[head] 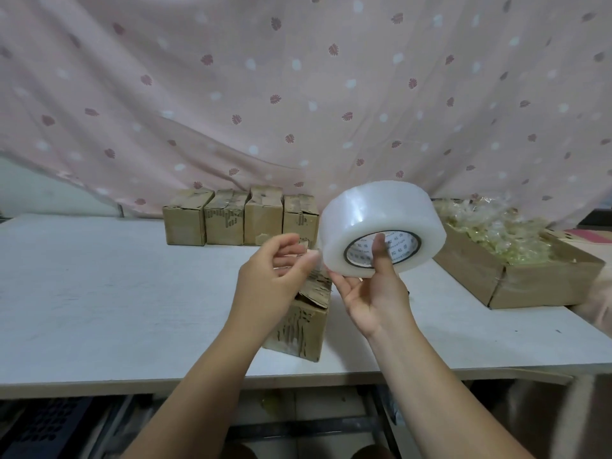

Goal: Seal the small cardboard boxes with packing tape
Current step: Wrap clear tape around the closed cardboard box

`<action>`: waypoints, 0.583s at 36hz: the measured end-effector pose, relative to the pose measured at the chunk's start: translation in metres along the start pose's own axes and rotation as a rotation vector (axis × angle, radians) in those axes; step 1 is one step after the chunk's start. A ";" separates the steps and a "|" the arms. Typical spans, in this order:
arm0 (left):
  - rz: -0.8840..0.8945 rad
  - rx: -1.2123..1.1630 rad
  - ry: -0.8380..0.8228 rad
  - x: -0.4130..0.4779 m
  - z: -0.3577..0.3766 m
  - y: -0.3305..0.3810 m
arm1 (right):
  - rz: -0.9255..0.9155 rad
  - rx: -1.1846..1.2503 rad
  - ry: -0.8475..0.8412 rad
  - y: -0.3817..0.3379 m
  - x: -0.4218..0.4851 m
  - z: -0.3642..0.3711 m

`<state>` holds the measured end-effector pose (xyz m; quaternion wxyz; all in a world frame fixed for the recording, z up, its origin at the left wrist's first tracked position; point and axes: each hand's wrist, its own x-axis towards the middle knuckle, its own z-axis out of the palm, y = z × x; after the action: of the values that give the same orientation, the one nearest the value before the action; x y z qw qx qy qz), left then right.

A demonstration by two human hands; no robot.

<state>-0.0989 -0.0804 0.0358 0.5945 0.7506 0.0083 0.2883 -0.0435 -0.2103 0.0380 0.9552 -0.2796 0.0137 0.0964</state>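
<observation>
Clamps the right grip (374, 293) on a roll of clear packing tape (367, 213), thumb hooked through the printed cardboard core, fingers spread beneath the outer winding. Holds the roll on edge above the surface (99, 293), core face turned toward the camera, axis running from near to far and tilted upward at the back. Sets the left grip (271, 270) just beside the roll's left rim, fingers curled, thumb tip touching the winding; cannot tell whether a free end of tape is pinched there. Half hides, directly below both grips, a small cardboard box (298, 329) standing on the white surface, its top flaps ragged and not lying flat. Shows farther back a row of four small boxes (225, 220) set side by side against the far edge, and at right a shallow open carton (516, 279) heaped with clear wrapped packets. Backs everything with a pink curtain (298, 77) printed with leaves and pale dots.
</observation>
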 end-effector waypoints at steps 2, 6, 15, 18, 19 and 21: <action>-0.001 -0.108 -0.042 0.001 0.003 0.005 | -0.006 -0.002 -0.003 0.002 -0.001 0.004; 0.039 -0.207 -0.103 0.003 0.005 0.009 | 0.002 0.026 0.007 0.002 -0.004 0.009; 0.162 -0.141 -0.113 0.006 0.005 0.009 | 0.122 0.112 -0.102 0.004 -0.004 0.009; 0.180 -0.141 -0.095 0.005 0.003 0.008 | 0.141 0.152 -0.147 0.003 -0.005 0.009; 0.184 -0.141 -0.078 0.004 0.003 0.008 | 0.144 0.160 -0.156 0.003 -0.005 0.009; 0.189 -0.136 -0.030 0.002 0.006 0.008 | 0.148 0.156 -0.158 0.004 -0.005 0.009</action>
<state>-0.0970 -0.0875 0.0432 0.6144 0.7100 -0.0911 0.3318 -0.0491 -0.2030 0.0440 0.9624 -0.1943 -0.0333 0.1872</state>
